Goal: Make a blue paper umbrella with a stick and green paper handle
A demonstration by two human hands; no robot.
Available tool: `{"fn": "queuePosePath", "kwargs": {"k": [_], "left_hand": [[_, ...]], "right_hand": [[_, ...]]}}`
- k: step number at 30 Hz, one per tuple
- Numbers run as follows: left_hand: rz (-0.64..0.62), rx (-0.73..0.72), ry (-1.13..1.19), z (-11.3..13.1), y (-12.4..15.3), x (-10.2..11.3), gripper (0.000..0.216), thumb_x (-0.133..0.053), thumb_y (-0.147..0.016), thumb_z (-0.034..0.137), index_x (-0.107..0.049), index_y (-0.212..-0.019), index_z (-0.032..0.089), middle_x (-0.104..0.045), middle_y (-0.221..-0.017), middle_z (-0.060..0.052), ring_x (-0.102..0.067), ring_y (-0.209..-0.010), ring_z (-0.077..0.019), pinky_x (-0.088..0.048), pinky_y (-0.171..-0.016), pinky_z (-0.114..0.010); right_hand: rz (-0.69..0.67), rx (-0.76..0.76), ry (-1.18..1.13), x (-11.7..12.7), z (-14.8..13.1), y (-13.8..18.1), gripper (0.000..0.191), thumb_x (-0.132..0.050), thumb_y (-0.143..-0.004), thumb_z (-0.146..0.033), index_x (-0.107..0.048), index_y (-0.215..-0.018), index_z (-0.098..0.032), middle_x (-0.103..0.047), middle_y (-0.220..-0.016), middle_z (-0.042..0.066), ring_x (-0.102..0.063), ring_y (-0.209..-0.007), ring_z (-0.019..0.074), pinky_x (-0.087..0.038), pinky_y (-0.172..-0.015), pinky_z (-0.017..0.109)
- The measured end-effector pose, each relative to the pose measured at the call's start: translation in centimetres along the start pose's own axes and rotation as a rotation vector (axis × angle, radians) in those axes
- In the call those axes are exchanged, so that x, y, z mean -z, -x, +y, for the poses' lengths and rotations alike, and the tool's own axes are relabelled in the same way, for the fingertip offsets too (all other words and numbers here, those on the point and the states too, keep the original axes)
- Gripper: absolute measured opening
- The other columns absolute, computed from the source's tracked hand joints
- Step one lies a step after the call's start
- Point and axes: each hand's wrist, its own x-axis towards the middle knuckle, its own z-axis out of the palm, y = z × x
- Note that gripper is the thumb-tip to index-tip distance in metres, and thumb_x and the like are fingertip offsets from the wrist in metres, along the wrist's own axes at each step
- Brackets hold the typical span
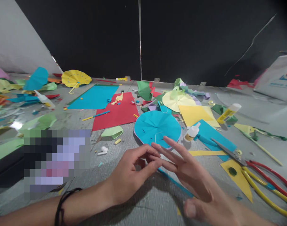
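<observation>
My left hand [131, 175] is closed, its thumb and fingers pinched around a fingertip of my right hand. My right hand [192, 179] is open, palm partly turned up, with the fingers stretched out toward the left. Just beyond the fingers lies a round, creased blue paper disc [155, 122] with a pale purple edge and a thin line of glue on it. Under my right hand runs a narrow blue paper strip [175, 182]; its far end is hidden by the fingers. A small white glue bottle [191, 131] stands right of the disc.
Scissors [248, 164] with red and yellow handles lie at right, beside a yellow glue stick [229, 113]. Red paper [119, 113], a blue sheet [93, 96] and a yellow paper umbrella [76, 78] are further back. White earbuds [103, 150] lie left. A black panel [181, 40] rises behind.
</observation>
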Motion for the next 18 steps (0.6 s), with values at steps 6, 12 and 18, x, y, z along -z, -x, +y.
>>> {"fn": "queuePosePath", "kwargs": {"k": [6,12,18], "left_hand": [[-0.046,0.071,0.171,-0.5,0.0,0.1,0.024,-0.063,-0.100,0.041,-0.069,-0.100,0.018,-0.066,-0.080,0.000,-0.061,-0.069,-0.0119,-0.047,-0.057,-0.021],[0.035,-0.014,0.187,-0.1,-0.4,0.1,0.021,-0.075,-0.093,0.039,-0.073,-0.094,0.018,-0.065,-0.101,-0.003,-0.057,-0.077,-0.0108,-0.049,-0.061,-0.018],[-0.002,0.035,0.278,0.4,0.0,-0.2,0.023,-0.069,-0.097,0.040,-0.076,-0.109,0.022,-0.064,-0.126,-0.006,-0.061,-0.083,-0.0128,-0.054,-0.061,-0.020]], "right_hand": [[-0.019,-0.053,0.195,0.4,-0.3,1.2,0.090,-0.067,-0.096,-0.058,-0.014,-0.166,-0.041,-0.025,-0.174,0.006,-0.023,-0.159,0.0310,-0.028,-0.126,0.057],[-0.171,0.107,0.889,0.1,-0.4,1.0,0.097,-0.062,-0.100,-0.038,0.008,-0.167,-0.032,-0.007,-0.177,0.006,-0.013,-0.162,0.0297,-0.024,-0.127,0.058],[-0.115,0.204,1.054,-0.4,-0.5,0.4,0.087,-0.044,-0.106,-0.053,0.009,-0.167,-0.022,-0.015,-0.176,0.010,-0.012,-0.162,0.0287,-0.023,-0.129,0.056]]}}
